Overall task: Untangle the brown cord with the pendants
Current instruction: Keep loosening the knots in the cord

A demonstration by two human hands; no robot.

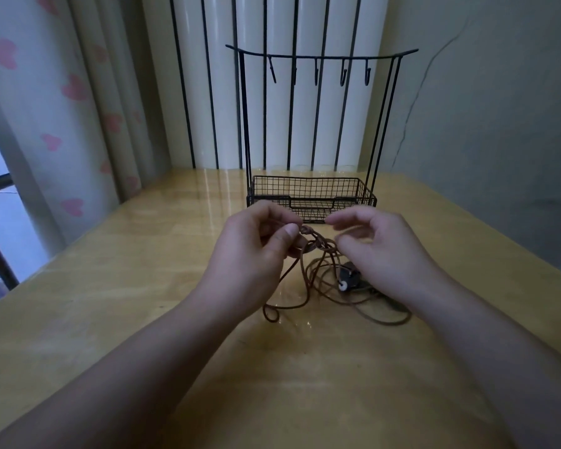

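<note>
I see my left hand [256, 251] pinch the brown cord [318, 286] just before the wire basket [311, 197], my right hand [379, 251] loose beside it, hiding dark pendants [348, 278].

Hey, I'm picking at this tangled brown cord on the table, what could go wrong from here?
The left hand pinches the brown cord at the knot, so a hard pull may tighten it. Loose loops lie heaped around the pendants; lifting could snag them together. The right hand hovers open, so nothing steadies the rest.
</note>
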